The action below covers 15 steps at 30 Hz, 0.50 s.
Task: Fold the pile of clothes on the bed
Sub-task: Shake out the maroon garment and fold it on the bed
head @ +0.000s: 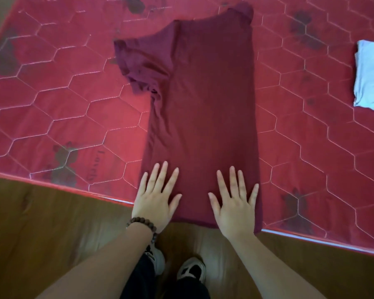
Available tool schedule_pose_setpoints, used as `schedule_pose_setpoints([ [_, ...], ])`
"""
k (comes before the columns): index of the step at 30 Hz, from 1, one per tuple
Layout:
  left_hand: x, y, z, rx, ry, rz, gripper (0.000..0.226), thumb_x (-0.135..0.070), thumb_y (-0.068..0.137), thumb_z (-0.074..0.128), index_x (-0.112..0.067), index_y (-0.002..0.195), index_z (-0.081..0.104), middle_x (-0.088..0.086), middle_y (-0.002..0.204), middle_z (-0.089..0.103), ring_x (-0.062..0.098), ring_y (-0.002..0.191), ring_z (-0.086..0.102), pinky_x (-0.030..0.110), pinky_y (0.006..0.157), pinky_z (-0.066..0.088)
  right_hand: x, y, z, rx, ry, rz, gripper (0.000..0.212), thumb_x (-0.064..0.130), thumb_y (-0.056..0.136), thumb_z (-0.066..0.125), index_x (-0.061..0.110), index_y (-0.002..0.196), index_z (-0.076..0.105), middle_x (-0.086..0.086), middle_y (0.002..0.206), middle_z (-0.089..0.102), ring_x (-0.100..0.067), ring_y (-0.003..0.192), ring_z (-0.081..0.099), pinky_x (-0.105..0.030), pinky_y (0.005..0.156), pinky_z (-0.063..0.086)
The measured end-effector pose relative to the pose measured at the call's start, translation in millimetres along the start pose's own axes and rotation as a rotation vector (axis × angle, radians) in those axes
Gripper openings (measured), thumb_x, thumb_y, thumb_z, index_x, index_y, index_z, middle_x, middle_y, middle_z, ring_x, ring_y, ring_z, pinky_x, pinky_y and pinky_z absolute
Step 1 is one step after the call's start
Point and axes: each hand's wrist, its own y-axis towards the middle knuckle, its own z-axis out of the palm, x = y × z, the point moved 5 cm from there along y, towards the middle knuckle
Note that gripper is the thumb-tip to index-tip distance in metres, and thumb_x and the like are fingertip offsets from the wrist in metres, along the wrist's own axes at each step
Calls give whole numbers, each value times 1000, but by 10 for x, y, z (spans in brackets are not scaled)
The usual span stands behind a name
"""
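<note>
My left hand and right hand lie spread flat, pressing the hem of the maroon shirt laid lengthwise on the bed. One sleeve still sticks out; I'd tuck it next, I think.

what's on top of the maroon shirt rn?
Both hands, flat near the hem: left hand, right hand. The maroon shirt hides the quilt beneath.
</note>
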Motion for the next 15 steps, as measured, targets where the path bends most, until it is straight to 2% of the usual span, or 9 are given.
schedule_pose_setpoints([
  [5, 242, -160, -43, 82, 9, -73, 70, -54, 94, 22, -15, 151, 18, 10, 158, 16, 24, 145, 17, 46, 115, 16, -225, -137, -21, 45, -32, 64, 63, 56, 96, 21, 26, 152, 18, -3, 159, 14, -25, 147, 9, -58, 116, 8],
  [9, 321, 23, -293, 78, 2, -140, 71, -52, 94, 22, -6, 149, 21, 13, 155, 23, 25, 144, 23, 45, 114, 16, 18, 107, -263, 56, -26, -7, 59, 49, 98, 22, 24, 151, 19, -6, 158, 19, -24, 146, 13, -57, 116, 14],
  [12, 497, 332, -582, 34, 9, -155, 68, -47, 95, 21, -8, 150, 10, 11, 158, 14, 23, 146, 10, 44, 119, 12, 383, 500, -499, 59, 5, -95, 57, 44, 98, 27, 23, 151, 18, -6, 158, 16, -25, 146, 16, -54, 116, 15],
  [15, 761, 717, -815, 27, -8, -139, 67, -41, 98, 24, -9, 149, -8, 8, 160, -7, 21, 146, -10, 44, 119, -1, 768, 988, -679, 86, 62, -154, 61, 38, 98, 38, 23, 152, 13, -5, 158, 1, -25, 147, 8, -54, 117, 13],
])
